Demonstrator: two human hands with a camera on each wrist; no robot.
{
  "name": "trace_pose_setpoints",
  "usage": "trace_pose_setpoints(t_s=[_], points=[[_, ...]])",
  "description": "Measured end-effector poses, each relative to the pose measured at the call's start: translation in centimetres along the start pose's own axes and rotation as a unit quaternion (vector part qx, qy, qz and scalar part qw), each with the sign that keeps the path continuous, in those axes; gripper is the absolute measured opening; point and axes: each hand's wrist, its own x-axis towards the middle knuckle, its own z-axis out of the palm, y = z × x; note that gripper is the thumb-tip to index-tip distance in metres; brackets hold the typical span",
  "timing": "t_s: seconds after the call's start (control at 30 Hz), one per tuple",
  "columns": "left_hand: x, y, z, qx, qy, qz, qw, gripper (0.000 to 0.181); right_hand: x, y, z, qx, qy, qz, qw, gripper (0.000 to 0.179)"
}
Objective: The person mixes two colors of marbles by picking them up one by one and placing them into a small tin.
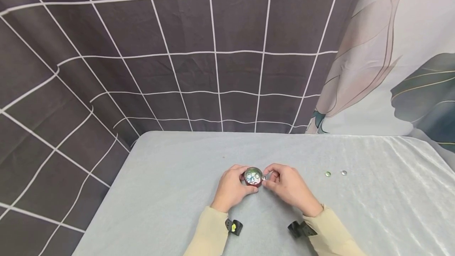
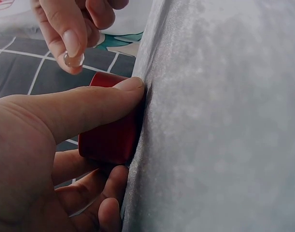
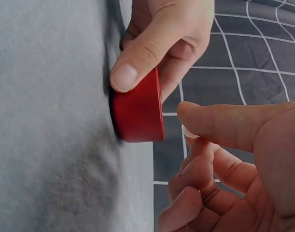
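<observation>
My left hand [image 1: 231, 189] grips a small round red tin [image 3: 137, 113] that stands on the cloth. The thumb lies along its near side and the other fingers go round the far side. Inside the tin are several shiny glass gems [image 1: 253, 177]. Just right of the rim, my right hand [image 1: 290, 185] pinches a clear glass gem [image 2: 74, 59] between thumb and index finger. That gem is apart from the tin. In the right wrist view the fingertips mostly hide it. A green glass gem [image 1: 328, 174] and a clear one [image 1: 343, 172] lie on the cloth to the right.
A pale grey velvety cloth [image 1: 170, 192] covers the table. Dark curtain with white grid lines [image 1: 234, 74] hangs behind and at the left, and a leaf-patterned curtain [image 1: 373, 102] at the back right. Black straps [image 1: 234, 227] sit at both wrists.
</observation>
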Motion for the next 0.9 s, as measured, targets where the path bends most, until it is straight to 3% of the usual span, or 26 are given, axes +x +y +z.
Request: trace_pose_setpoints(t_s=[0.9], points=[[0.2,-0.1,0.0,0.007,-0.001,0.001,1.0,0.051,0.9,0.0,1.5,0.003,-0.016,0.004,0.9999,0.014]])
